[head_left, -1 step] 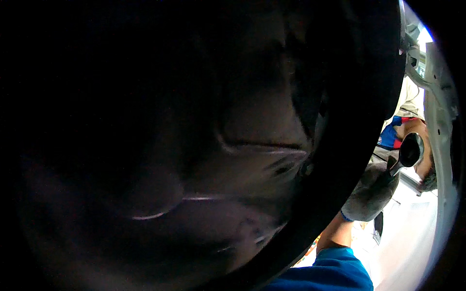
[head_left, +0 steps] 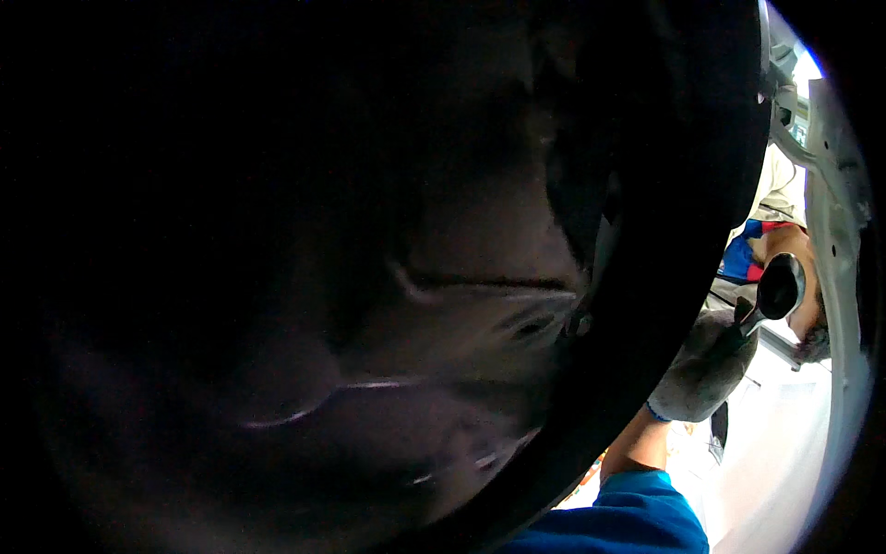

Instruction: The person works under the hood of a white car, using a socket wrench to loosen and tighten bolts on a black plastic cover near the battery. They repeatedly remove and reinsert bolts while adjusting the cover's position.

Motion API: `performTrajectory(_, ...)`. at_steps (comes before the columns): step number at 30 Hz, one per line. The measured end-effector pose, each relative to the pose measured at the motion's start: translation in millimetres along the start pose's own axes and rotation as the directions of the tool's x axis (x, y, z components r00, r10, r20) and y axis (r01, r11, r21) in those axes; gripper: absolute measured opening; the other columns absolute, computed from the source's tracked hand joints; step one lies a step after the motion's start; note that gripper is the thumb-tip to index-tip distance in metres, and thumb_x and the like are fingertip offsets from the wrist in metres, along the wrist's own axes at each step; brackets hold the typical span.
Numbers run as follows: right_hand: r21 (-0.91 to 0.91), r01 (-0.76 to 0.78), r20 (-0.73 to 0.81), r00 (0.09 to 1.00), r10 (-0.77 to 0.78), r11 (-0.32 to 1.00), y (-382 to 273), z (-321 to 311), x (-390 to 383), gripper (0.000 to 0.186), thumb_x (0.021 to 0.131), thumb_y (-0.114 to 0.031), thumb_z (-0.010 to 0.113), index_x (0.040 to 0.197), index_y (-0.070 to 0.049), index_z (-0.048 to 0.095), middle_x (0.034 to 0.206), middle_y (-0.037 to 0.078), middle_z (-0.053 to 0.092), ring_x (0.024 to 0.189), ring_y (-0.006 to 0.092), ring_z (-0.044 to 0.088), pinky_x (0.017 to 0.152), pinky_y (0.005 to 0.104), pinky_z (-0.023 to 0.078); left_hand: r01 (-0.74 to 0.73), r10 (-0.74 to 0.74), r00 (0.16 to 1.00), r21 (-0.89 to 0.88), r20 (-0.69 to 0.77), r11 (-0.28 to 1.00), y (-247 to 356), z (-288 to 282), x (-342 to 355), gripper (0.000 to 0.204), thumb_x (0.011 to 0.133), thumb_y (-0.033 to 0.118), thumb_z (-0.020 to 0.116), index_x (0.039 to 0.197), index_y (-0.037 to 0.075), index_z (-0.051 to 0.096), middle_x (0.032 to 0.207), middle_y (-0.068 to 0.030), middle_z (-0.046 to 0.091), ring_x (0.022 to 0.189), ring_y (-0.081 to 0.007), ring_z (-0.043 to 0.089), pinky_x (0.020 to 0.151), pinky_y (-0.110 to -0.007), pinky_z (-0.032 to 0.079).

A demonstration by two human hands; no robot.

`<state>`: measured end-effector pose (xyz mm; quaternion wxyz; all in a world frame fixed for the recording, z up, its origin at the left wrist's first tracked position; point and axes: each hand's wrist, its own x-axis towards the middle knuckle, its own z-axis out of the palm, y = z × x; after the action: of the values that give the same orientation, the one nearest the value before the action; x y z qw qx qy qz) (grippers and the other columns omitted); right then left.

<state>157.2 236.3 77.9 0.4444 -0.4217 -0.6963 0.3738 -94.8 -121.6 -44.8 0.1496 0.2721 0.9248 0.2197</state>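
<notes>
Clenched in a grey work glove, the right hand (head_left: 703, 374) held a dark tool (head_left: 778, 288) by its handle, and the tool's glossy, rounded black head stood up just above the fist. What kind of tool it was could not be told from its outline alone. The forearm rose from a blue sleeve (head_left: 637, 517) at the lower edge and reached up to the right of a large dark panel (head_left: 388, 305), which filled most of the view.

That panel was a curved, shadowed surface, seen very close, with a few faint creases and pale glints across it and a thick black rim (head_left: 683, 277) curving down its right side. A small fitting (head_left: 580, 323) sat near the rim, too dim to make out.

Nothing of the left hand showed anywhere; whether it held anything could not be said.

Beyond the rim, in the bright strip at the right, stood a white frame piece (head_left: 835, 185) and part of another person (head_left: 780, 198) in light clothing with a patch of blue and red.

As to progress, the tool was gripped and raised beside the rim, but its head touched nothing visible. By my judgement the work was still at the stage of bringing the tool to bear, and no finished result showed on the panel.
</notes>
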Motion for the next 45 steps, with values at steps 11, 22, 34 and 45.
performTrajectory(11,-0.052,0.025,0.198,0.98,-0.014,0.998,-14.0,14.6,4.6,0.05,0.104,-0.052,0.059,0.121,-0.006,0.065,0.088,0.01,0.069,0.074,0.0226,0.068,0.068,0.0365,0.058,-0.036,0.036,0.998,-0.009,0.045,0.999,5.9,-2.7,13.7,0.055,0.102,0.038,0.061,0.14,-0.002,0.056,0.13,-0.0244,0.064,0.112,-0.0445,0.065,0.097,-0.051,0.051)
performTrajectory(22,-0.152,0.09,0.047,0.995,-0.084,0.984,17.1,-42.7,14.8,0.047,0.106,-0.046,0.06,0.13,-0.006,0.063,0.095,0.012,0.072,0.078,0.0234,0.07,0.075,0.0382,0.06,-0.055,0.056,0.998,-0.025,0.03,0.998,10.3,2.4,20.0,0.053,0.101,0.038,0.062,0.137,-0.001,0.057,0.127,-0.0231,0.065,0.11,-0.0432,0.065,0.096,-0.05,0.051)
performTrajectory(34,0.373,-0.425,0.663,0.744,0.083,0.824,-14.5,31.3,86.4,0.017,0.097,-0.023,0.066,0.106,-0.008,0.064,0.084,0.008,0.063,0.061,0.0211,0.06,0.056,0.0361,0.051,-0.08,0.082,0.996,-0.041,0.047,0.996,38.8,5.2,45.2,0.052,0.1,0.038,0.064,0.135,0.0,0.058,0.124,-0.0217,0.066,0.108,-0.0417,0.066,0.094,-0.049,0.052)
performTrajectory(45,-0.31,0.653,0.916,0.4,0.032,0.691,-11.0,62.4,109.7,0.056,0.057,-0.025,0.077,0.112,-0.016,0.08,0.073,0.001,0.053,0.065,0.0236,0.057,0.057,0.0392,0.042,-0.102,0.107,0.99,-0.054,0.088,0.993,54.5,24.3,78.2,0.05,0.099,0.038,0.066,0.133,0.001,0.06,0.121,-0.0205,0.067,0.107,-0.0403,0.067,0.093,-0.049,0.052)
